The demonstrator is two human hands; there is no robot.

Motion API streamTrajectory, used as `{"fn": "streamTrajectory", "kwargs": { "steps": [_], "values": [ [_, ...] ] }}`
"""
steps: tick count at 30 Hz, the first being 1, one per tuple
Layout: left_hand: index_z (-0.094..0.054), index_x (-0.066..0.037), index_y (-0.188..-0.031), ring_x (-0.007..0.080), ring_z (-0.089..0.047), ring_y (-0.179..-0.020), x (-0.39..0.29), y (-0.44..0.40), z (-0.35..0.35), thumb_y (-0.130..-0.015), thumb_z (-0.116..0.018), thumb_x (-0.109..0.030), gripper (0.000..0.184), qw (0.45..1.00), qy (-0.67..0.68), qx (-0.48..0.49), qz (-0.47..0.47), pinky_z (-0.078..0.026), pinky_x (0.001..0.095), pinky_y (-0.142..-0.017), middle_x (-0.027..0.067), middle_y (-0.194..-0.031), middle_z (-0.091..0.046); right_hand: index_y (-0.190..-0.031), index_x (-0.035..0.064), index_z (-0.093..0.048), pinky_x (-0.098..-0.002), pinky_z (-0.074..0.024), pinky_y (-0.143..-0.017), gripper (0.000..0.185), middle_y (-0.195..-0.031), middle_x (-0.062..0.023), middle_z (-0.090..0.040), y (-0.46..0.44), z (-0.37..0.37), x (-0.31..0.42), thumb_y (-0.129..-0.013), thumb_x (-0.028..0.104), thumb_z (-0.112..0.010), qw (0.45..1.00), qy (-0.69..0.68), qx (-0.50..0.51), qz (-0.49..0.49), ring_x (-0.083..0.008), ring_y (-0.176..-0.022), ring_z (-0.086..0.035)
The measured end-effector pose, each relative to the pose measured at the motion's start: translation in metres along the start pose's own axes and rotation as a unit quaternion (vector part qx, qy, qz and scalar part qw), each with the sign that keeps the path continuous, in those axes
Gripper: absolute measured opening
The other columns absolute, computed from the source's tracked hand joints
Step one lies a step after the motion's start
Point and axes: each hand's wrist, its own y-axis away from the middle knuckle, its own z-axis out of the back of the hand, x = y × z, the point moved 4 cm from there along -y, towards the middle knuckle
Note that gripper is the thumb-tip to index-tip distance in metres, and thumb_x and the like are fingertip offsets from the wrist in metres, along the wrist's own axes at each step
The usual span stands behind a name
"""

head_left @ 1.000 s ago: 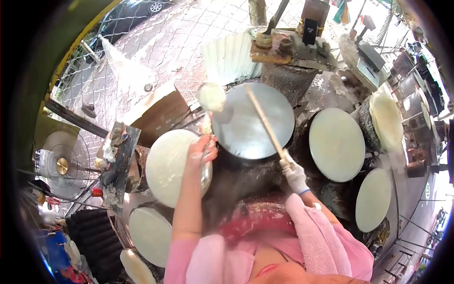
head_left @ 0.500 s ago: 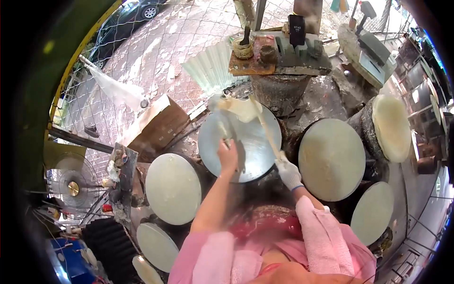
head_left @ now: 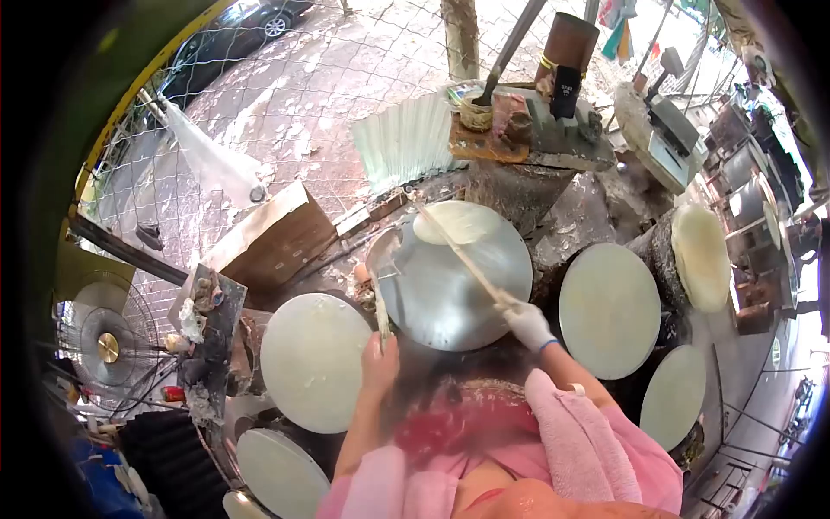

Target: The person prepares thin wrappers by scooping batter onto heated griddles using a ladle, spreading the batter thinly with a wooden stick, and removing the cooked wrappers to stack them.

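left hand (head_left: 380, 359) closed on ladle (head_left: 382, 316) at left edge of griddle (head_left: 441, 303), gloved right hand (head_left: 526, 323) closed on stick (head_left: 464, 259); batter (head_left: 456, 222) near far rim, near side open.

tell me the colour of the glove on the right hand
White glove, with a blue cuff edge; seen best in the head view, the only one.

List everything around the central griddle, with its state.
Central griddle: mostly bare metal
Batter: pale patch, far side
Ladle: held, contents unclear
Stick: slanted across the griddle
Left hand: bare, gripping the ladle
Right hand: gloved, gripping the stick
Left griddle: coated pale
Right griddle: coated pale
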Motion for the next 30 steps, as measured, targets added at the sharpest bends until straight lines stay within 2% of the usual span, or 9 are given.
{"fn": "streamTrajectory", "kwargs": {
  "steps": [2, 7, 11, 12, 14, 16, 20, 25, 30],
  "values": [
    [-0.053, -0.005, -0.097, 0.0093, -0.049, -0.051, -0.031, 0.021, 0.008, -0.100, -0.051, -0.020, 0.015, 0.996, 0.075, 0.011, -0.042, -0.037, 0.0255, -0.044, 0.0012, -0.063, -0.052, -0.126, 0.0086, -0.064, -0.0295, -0.0505, -0.080, 0.043, -0.105, -0.0128, -0.072, -0.004, 0.040, 0.001, -0.093, 0.037, -0.061, 0.995, 0.051, -0.075, 0.048, -0.0152, -0.082, -0.064],
    [-0.048, -0.005, -0.098, 0.0082, -0.038, -0.039, -0.029, 0.009, -0.009, -0.102, -0.050, -0.018, 0.014, 0.984, 0.177, -0.009, -0.011, -0.033, 0.0235, -0.036, 0.0003, -0.060, -0.042, -0.133, 0.0112, -0.059, -0.0288, -0.0463, -0.057, 0.046, -0.075, -0.0013, -0.063, -0.006, 0.012, 0.034, -0.094, 0.036, -0.062, 0.964, -0.084, 0.143, -0.205, -0.0108, -0.061, -0.054],
    [-0.048, -0.008, -0.090, 0.0073, -0.038, -0.039, 0.011, 0.002, -0.004, -0.100, -0.054, -0.019, 0.016, 0.994, 0.111, -0.013, 0.018, -0.031, 0.0240, -0.034, -0.0019, -0.057, -0.041, -0.126, 0.0088, -0.065, -0.0282, -0.0509, -0.083, 0.042, -0.117, -0.0081, -0.070, -0.042, 0.025, -0.007, -0.094, 0.036, -0.063, 0.986, 0.056, 0.116, 0.105, -0.0172, -0.090, -0.064],
    [-0.048, -0.008, -0.086, 0.0071, -0.037, -0.039, -0.010, 0.014, -0.007, -0.099, -0.054, -0.018, 0.018, 0.991, 0.102, -0.048, 0.078, -0.030, 0.0245, -0.035, -0.0027, -0.057, -0.041, -0.125, 0.0067, -0.065, -0.0282, -0.0504, -0.086, 0.042, -0.122, -0.0061, -0.068, -0.038, 0.052, 0.027, -0.094, 0.035, -0.062, 0.993, 0.047, 0.108, -0.019, -0.0174, -0.095, -0.064],
    [-0.049, -0.009, -0.084, 0.0048, -0.040, -0.047, -0.006, 0.021, -0.009, -0.098, -0.055, -0.018, 0.017, 0.987, 0.114, -0.042, 0.110, -0.032, 0.0234, -0.041, -0.0045, -0.061, -0.043, -0.135, 0.0093, -0.058, -0.0214, -0.0440, -0.059, 0.049, -0.076, 0.0039, -0.060, -0.071, 0.072, -0.010, -0.094, 0.036, -0.064, 0.996, -0.004, 0.088, 0.032, -0.0057, -0.062, -0.052],
    [-0.050, -0.009, -0.084, 0.0035, -0.041, -0.052, -0.004, 0.024, -0.014, -0.097, -0.055, -0.017, 0.017, 0.985, 0.115, -0.040, 0.119, -0.033, 0.0230, -0.044, -0.0052, -0.063, -0.044, -0.136, 0.0070, -0.057, -0.0199, -0.0380, -0.052, 0.053, -0.067, 0.0054, -0.051, -0.069, 0.073, 0.022, -0.094, 0.039, -0.062, 0.971, 0.007, 0.167, -0.171, -0.0037, -0.054, -0.043],
    [-0.051, -0.006, -0.088, 0.0031, -0.042, -0.053, -0.035, 0.042, -0.026, -0.097, -0.055, -0.017, 0.015, 0.995, 0.055, -0.069, 0.037, -0.034, 0.0239, -0.045, -0.0048, -0.062, -0.046, -0.137, 0.0124, -0.057, -0.0243, -0.0471, -0.060, 0.050, -0.096, 0.0033, -0.065, -0.071, 0.041, 0.002, -0.094, 0.036, -0.065, 0.938, -0.095, 0.309, -0.126, -0.0074, -0.066, -0.050],
    [-0.049, -0.003, -0.101, 0.0072, -0.039, -0.039, -0.042, 0.029, -0.046, -0.103, -0.047, -0.023, 0.020, 0.991, 0.036, -0.108, -0.075, -0.031, 0.0231, -0.038, 0.0010, -0.059, -0.047, -0.137, 0.0103, -0.056, -0.0237, -0.0472, -0.063, 0.050, -0.101, 0.0043, -0.067, -0.126, 0.104, 0.024, -0.093, 0.035, -0.065, 0.975, 0.004, 0.205, -0.086, -0.0062, -0.072, -0.053],
    [-0.051, -0.006, -0.085, 0.0107, -0.048, -0.054, 0.013, 0.006, -0.057, -0.096, -0.055, -0.022, 0.020, 0.989, 0.048, -0.086, 0.112, -0.039, 0.0299, -0.049, 0.0008, -0.063, -0.050, -0.136, 0.0115, -0.058, -0.0212, -0.0422, -0.054, 0.049, -0.108, 0.0047, -0.067, -0.111, 0.062, 0.024, -0.093, 0.035, -0.065, 0.917, -0.002, 0.380, -0.124, -0.0070, -0.061, -0.050]
  ]
}}
